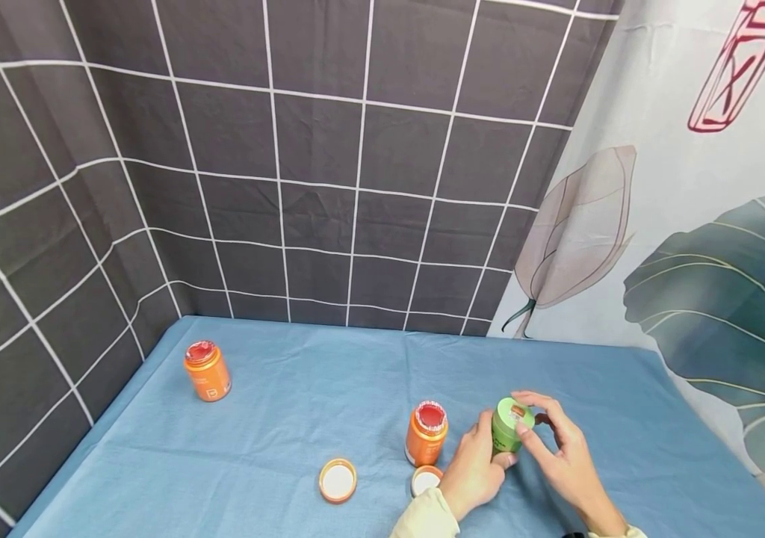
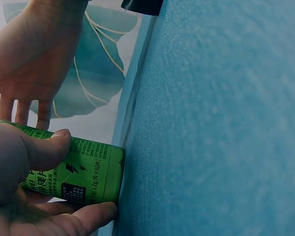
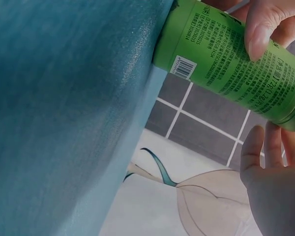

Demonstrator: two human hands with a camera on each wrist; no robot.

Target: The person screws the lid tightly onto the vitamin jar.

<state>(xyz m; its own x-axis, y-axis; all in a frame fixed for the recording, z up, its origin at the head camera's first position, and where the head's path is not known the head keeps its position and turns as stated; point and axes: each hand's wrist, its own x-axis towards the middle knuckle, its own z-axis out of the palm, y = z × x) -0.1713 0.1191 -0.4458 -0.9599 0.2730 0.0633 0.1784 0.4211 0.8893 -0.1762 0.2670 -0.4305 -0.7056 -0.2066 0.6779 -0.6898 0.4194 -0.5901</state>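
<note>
A green bottle [image 1: 505, 438] with printed text and a barcode stands on the blue cloth at the right, its base touching or nearly touching it. My left hand [image 1: 471, 472] grips the bottle's side, thumb and fingers round its body. Above it, my right hand [image 1: 569, 465] holds the green lid [image 1: 507, 408], thumb on the near side and fingers on the far side. The lid sits on the bottle's neck in the right wrist view. Just left of my left hand stands an orange bottle [image 1: 425, 441] without a lid, its mouth red inside.
A second uncapped orange bottle [image 1: 210, 377] stands at the far left. Two orange-rimmed lids lie white side up: one lid [image 1: 338, 480] left of centre, another lid [image 1: 426, 480] partly behind my left wrist. A dark gridded curtain [image 1: 315, 202] hangs behind the blue cloth [image 1: 255, 448].
</note>
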